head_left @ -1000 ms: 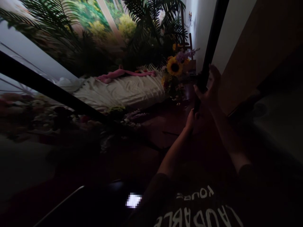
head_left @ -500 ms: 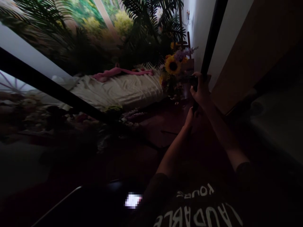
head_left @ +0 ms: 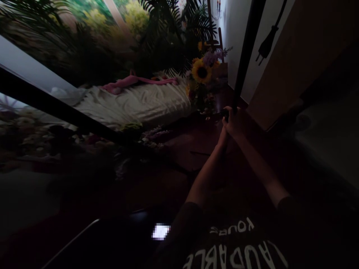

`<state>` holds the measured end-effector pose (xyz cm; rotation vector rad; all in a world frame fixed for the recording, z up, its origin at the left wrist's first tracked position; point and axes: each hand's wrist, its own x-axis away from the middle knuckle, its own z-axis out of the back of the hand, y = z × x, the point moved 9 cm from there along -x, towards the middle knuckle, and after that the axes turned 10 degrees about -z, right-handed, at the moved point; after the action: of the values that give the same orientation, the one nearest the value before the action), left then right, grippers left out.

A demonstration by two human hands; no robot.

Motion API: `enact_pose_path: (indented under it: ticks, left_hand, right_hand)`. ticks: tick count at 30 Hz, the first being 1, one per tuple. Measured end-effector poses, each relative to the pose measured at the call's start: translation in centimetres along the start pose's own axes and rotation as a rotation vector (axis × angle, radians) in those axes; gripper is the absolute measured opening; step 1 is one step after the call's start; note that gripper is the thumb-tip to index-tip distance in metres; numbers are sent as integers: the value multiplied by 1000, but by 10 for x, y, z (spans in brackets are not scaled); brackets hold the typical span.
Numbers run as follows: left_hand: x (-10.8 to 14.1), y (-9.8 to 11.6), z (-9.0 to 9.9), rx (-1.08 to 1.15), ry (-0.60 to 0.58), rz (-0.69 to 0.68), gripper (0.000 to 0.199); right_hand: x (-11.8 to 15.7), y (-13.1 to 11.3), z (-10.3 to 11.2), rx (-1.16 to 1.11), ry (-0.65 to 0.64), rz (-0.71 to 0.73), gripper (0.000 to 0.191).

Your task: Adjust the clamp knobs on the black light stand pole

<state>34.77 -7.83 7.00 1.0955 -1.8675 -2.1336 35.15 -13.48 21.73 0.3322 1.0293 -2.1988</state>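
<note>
A dark pole (head_left: 246,52) slants down from the top edge toward my hands, right of centre. My right hand (head_left: 234,121) is closed around the pole's lower part, at a dark fitting. Just below it and touching it, my left hand (head_left: 223,136) is also wrapped round the pole, its fingers partly hidden in the dark. A black cable with a two-pin plug (head_left: 266,46) hangs to the right of the pole, in front of the pale wall.
Sunflowers (head_left: 201,71) and other flowers stand beyond my hands. A cream-draped platform (head_left: 140,104) bears a pink soft toy (head_left: 123,83). Another dark pole (head_left: 61,108) crosses the left side. A pale-edged dark object (head_left: 75,239) lies low at the left.
My right hand has slid down the pole to meet my left hand. The black plug has come into view at the upper right.
</note>
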Motion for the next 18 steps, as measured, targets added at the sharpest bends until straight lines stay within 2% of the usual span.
enact_pose_path:
  ticks: [3, 6, 9, 12, 14, 18]
  left_hand:
    - [0, 5, 0, -49, -20, -74, 72]
    - [3, 12, 1, -102, -32, -135, 67]
    - [6, 12, 3, -151, -26, -97, 53]
    - [8, 11, 5, -197, -20, -55, 40]
    - [9, 12, 6, -216, -12, -53, 35]
    - [10, 10, 8, -249, 13, -35, 35]
  right_hand:
    - [-2, 5, -2, -24, -29, 52, 50]
    - [0, 8, -4, -77, -140, 141, 57]
    - [13, 16, 3, -134, -216, 238, 62]
    - [34, 36, 14, -183, -206, 294, 59]
    - [50, 58, 17, -212, -196, 265, 53]
    - [71, 101, 7, -238, -214, 80, 51]
